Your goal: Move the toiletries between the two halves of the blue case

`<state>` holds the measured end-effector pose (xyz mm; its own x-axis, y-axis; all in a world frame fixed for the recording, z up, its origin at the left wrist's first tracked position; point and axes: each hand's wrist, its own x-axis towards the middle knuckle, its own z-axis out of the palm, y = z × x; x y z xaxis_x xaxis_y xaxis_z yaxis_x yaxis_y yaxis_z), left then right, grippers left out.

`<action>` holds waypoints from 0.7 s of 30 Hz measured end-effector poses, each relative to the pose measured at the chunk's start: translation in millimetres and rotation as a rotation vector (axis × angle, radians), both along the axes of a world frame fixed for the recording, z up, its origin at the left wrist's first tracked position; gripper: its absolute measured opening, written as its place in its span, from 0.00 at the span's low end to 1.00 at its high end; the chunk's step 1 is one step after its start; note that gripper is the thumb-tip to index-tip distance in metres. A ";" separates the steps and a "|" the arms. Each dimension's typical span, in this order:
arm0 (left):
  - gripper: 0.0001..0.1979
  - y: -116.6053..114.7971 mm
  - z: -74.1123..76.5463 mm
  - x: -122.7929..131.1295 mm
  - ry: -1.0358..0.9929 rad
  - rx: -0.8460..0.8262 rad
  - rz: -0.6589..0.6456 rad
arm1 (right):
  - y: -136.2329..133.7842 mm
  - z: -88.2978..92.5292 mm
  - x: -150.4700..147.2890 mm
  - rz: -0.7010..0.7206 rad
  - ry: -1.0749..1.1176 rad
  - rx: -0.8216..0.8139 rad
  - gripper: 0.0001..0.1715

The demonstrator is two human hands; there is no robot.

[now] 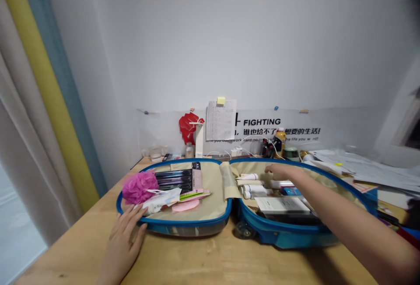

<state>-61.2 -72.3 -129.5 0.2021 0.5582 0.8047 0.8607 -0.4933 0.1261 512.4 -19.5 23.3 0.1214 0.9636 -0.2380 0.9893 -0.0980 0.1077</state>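
Observation:
A blue suitcase (197, 225) lies open flat on a wooden desk (210, 263). My left hand (123, 237) rests open on the desk, its fingertips on the front rim of the left half, near a pink bath pouf (139, 186) and a white packet (162, 199). My right hand (278, 171) reaches across the right half, palm down, fingers loosely curled over white tubes (254, 188); whether it grips anything is unclear. A white box (282, 205) lies under my forearm. The left half also holds a dark pack of pens (173, 180) and a pink disc (185, 206).
Bottles, a jar (290, 153) and a white lamp stand (198, 140) line the desk's back edge below a sheet with "FIGHTING" on the wall. Loose papers (361, 167) pile up on the right. Curtains (33, 145) hang at the left.

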 end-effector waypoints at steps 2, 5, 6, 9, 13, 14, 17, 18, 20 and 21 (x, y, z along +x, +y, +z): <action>0.19 -0.5 0.9 0.2 0.014 0.013 0.003 | -3.8 -6.3 5.9 -0.020 -0.032 -0.014 0.20; 0.19 -0.8 2.2 0.9 0.023 0.032 0.006 | -9.4 -18.8 9.7 -0.026 -0.079 -0.033 0.19; 0.19 -1.0 2.5 1.3 0.023 0.031 0.010 | -10.5 -23.2 9.5 -0.026 -0.095 -0.036 0.19; 0.19 -2.4 3.3 2.4 0.024 0.014 0.019 | -10.7 -34.4 6.1 -0.022 -0.132 -0.027 0.19; 0.20 -3.5 3.5 3.4 0.027 0.008 0.033 | -8.1 -38.3 -0.1 -0.009 -0.151 0.029 0.16; 0.20 -3.5 3.6 3.6 0.028 0.009 0.035 | -8.2 -36.7 -1.2 -0.009 -0.150 0.050 0.15; 0.19 -3.1 4.2 4.4 0.032 0.020 0.027 | -11.4 -24.5 -2.6 -0.027 -0.133 0.131 0.12; 0.19 -3.0 4.5 4.6 0.033 0.024 0.025 | -13.0 -18.0 -2.8 -0.041 -0.122 0.164 0.12; 0.19 -2.9 5.0 5.0 0.037 0.036 0.025 | -16.2 -1.4 -4.5 -0.068 -0.089 0.243 0.12; 0.19 -2.9 5.1 5.2 0.036 0.042 0.026 | -17.5 8.4 -6.7 -0.077 -0.065 0.289 0.12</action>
